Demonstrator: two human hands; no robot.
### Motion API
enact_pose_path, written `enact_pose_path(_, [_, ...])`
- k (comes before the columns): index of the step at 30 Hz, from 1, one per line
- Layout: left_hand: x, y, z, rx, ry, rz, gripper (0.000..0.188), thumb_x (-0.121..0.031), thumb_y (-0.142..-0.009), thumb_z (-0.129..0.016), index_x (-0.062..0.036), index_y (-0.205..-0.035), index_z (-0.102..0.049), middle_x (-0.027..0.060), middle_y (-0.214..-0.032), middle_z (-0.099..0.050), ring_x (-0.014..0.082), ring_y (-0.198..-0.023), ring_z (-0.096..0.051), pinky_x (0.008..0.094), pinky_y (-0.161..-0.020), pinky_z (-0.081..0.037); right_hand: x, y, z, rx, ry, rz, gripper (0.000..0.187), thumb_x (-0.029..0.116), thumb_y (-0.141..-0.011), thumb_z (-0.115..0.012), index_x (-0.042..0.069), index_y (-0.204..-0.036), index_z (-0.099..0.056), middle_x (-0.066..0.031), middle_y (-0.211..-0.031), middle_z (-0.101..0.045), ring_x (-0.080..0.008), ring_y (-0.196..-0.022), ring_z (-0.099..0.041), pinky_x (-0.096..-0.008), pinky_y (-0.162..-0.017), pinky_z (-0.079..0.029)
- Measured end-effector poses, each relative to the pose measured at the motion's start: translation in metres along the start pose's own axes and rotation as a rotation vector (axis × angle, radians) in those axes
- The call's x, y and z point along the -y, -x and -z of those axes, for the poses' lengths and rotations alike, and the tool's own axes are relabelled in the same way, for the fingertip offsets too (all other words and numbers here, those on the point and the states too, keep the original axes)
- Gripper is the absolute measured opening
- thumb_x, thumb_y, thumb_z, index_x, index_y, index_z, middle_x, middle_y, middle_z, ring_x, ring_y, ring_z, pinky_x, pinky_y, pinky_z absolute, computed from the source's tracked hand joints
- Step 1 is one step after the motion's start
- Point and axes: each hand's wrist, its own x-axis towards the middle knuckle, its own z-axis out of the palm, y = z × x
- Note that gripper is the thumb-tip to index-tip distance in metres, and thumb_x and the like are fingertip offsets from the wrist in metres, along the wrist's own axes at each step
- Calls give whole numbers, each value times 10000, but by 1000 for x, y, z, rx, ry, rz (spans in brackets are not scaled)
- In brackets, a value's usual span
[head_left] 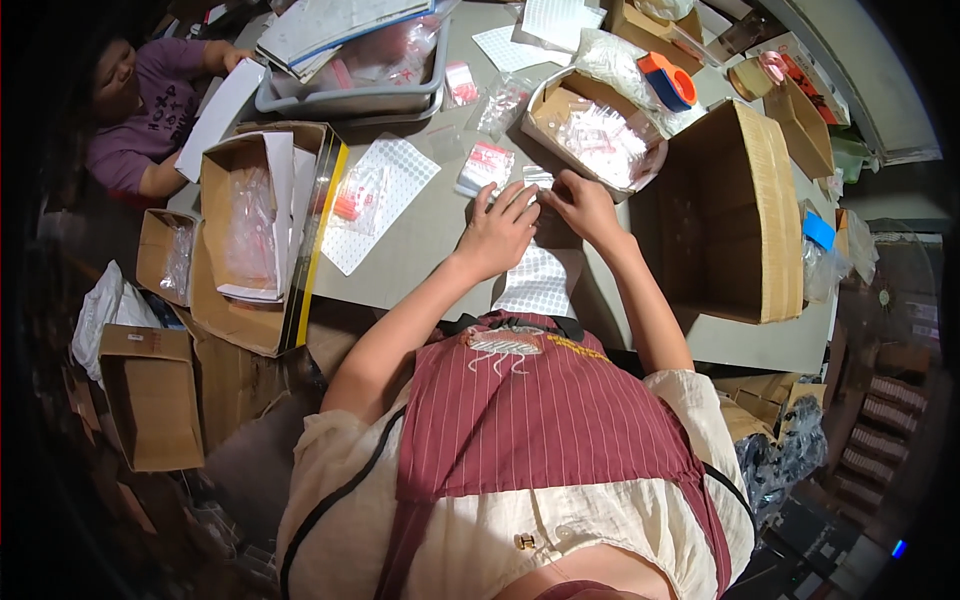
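In a crowded workroom, cardboard boxes and plastic bags ring a gray worktable (385, 285) where a person in a maroon pinstriped apron (540, 420) works with both bare hands. The left hand (497, 235) lies palm down, fingers loosely spread, its fingertips beside a small plastic bag (538, 177); the right hand (585, 205) is curled, thumb and forefinger drawn together at the bag's other side. Whether anything is pinched between them cannot be told. The left hand appears to steady the bag, leaving the right free for finer work. The bag lies on the tabletop between the hands, clear and pale, with its lower part hidden. A stack of red-and-white packets (486, 167) and a paper-lined carton (645, 178) of small clear pieces sit just beyond, likely for easy reach. A sheet of round dots (540, 280) lies at the table's near edge. At far left, a co-worker (150, 110) in purple holds a white panel (222, 118).
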Motion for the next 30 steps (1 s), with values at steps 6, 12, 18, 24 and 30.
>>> enact_pose_path(6, [0, -3, -2, 62, -9, 12, 471, -266, -981, -611, -84, -1415, -610, 87, -1538, -527, 260, -1445, -425, 530, -1209, -200, -1, 65, 13, 247, -166, 71, 200, 99, -876, -767, 10, -1042, -698, -141, -941, -692, -264, -854, -677, -377, -792, -546])
enact_pose_path(12, [-2, -3, -5, 53, -8, -1, 454, -255, -989, -601, -76, -1406, -617, 90, -1539, -528, 263, -1445, -427, 523, -1210, -202, 2, 85, 8, 99, 12, 188, 210, 63, -835, -758, 27, -1035, -706, -140, -960, -677, -356, -955, -635, -437, -857, -519])
enact_pose_path(18, [-3, -3, -7, 36, -19, -21, 443, -255, -998, -590, -58, -1394, -621, 103, -1533, -532, 276, -1443, -425, 534, -1211, -205, 0, 94, 4, 67, 106, 228, 240, 105, -858, -749, 34, -1082, -697, -130, -1022, -669, -355, -1017, -613, -450, -924, -489])
enact_pose_path(24, [-1, -2, -4, 39, -6, -7, 441, -284, -1014, -581, -64, -1393, -623, 103, -1524, -539, 273, -1443, -424, 528, -1211, -212, 4, 98, 13, 130, -79, 157, 340, 222, -925, -746, 62, -1220, -686, -143, -1189, -649, -352, -1115, -584, -440, -991, -477])
enact_pose_path(30, [2, -3, -2, 63, 94, 28, 425, -302, -1032, -567, -89, -1396, -626, 85, -1531, -538, 255, -1447, -423, 510, -1208, -222, -3, 101, 13, 149, -149, 113, 371, 305, -947, -748, 88, -1242, -692, -134, -1184, -633, -338, -1133, -558, -426, -983, -474])
